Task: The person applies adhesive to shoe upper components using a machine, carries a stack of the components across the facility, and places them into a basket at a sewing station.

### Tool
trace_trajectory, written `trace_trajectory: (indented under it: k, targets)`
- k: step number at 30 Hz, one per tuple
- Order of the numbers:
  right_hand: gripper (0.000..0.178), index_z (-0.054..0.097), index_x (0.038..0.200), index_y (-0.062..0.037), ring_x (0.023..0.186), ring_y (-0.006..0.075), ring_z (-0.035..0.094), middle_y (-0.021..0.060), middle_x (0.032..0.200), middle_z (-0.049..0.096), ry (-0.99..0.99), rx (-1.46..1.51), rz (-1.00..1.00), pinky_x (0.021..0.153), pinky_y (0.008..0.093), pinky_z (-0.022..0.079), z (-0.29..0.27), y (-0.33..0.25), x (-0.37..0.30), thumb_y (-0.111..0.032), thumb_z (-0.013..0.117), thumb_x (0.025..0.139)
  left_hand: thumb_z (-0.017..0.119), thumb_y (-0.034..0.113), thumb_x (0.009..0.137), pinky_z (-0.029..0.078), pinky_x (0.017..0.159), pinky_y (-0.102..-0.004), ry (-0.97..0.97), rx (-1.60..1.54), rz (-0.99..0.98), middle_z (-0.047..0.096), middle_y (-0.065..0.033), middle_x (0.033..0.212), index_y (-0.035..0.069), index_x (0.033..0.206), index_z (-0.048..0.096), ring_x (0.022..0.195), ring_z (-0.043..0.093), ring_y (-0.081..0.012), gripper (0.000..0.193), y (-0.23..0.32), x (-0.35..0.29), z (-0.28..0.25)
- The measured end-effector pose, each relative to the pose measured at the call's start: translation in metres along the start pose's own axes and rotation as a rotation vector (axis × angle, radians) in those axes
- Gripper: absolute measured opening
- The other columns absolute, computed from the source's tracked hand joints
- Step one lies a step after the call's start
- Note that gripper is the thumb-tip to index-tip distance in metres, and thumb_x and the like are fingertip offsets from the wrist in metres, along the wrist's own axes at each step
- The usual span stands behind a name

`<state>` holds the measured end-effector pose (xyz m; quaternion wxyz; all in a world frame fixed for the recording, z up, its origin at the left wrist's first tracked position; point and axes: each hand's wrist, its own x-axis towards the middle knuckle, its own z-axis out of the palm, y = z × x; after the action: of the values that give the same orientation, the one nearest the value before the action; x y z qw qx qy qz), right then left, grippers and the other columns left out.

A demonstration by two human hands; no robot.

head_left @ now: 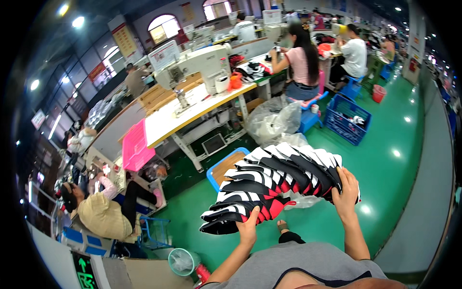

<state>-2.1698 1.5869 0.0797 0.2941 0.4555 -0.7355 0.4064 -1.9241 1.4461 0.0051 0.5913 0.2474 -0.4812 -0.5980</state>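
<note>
Between my two hands a row of nested shoe uppers [281, 168] in black, white and red arches in front of me, above the green floor. My left hand [248, 227] grips the lower left end of the row, with its thumb on top. At the other end my right hand [345, 191] is closed round the last upper, its fingers along the outer side. The uppers overlap one another closely, white edges up and red parts toward me. The undersides of both grips are hidden.
A sewing table [202, 106] with a machine stands ahead, a pink basket [136, 145] at its left end. Beyond the uppers are a blue stool [226, 166], plastic bags [274, 120] and a blue crate [347, 119]. People sit working left and ahead. A bin [184, 261] stands lower left.
</note>
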Motion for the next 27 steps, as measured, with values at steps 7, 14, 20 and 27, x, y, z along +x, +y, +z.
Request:
trace_trajectory:
  k: [7, 14, 20, 27]
  targets:
    - [0.056, 0.057, 0.12, -0.0034, 0.109, 0.0356, 0.05, 0.019, 0.117, 0.055, -0.089, 0.346, -0.226, 0.096, 0.0436, 0.036, 0.202, 0.041, 0.035, -0.005, 0.059, 0.063, 0.069, 0.009, 0.081, 0.04, 0.095, -0.0305, 0.355, 0.051, 0.208, 0.054, -0.008, 0.119, -0.003, 0.124, 0.047, 0.107, 0.051, -0.0172, 0.05, -0.098, 0.05, -0.03]
    - [0.055, 0.058, 0.118, -0.0037, 0.108, 0.0346, 0.051, 0.0181, 0.115, 0.056, -0.105, 0.636, -0.513, 0.094, 0.0436, 0.038, 0.426, -0.055, 0.048, -0.01, 0.061, 0.064, 0.066, 0.002, 0.083, 0.042, 0.096, -0.0328, 0.679, 0.046, 0.422, 0.053, -0.0077, 0.124, 0.002, 0.129, 0.044, 0.109, 0.052, -0.0179, 0.051, -0.167, 0.126, -0.144]
    - [0.051, 0.058, 0.117, -0.0043, 0.108, 0.033, 0.052, 0.0169, 0.115, 0.057, -0.128, 0.797, -0.655, 0.093, 0.0432, 0.037, 0.625, -0.166, 0.054, -0.013, 0.062, 0.066, 0.065, 0.003, 0.083, 0.044, 0.092, -0.0321, 0.797, 0.04, 0.622, 0.054, -0.0079, 0.122, 0.0, 0.127, 0.046, 0.105, 0.055, -0.0183, 0.049, -0.226, 0.241, -0.274]
    - [0.051, 0.059, 0.113, -0.0022, 0.102, 0.037, 0.055, 0.0196, 0.105, 0.06, -0.307, 0.873, -0.779, 0.09, 0.0436, 0.044, 0.789, -0.268, 0.056, -0.017, 0.062, 0.065, 0.072, 0.019, 0.081, 0.048, 0.079, -0.0312, 1.041, -0.082, 0.262, 0.062, -0.0048, 0.097, -0.001, 0.102, 0.062, 0.085, 0.059, -0.0146, 0.03, -0.291, 0.345, -0.401]
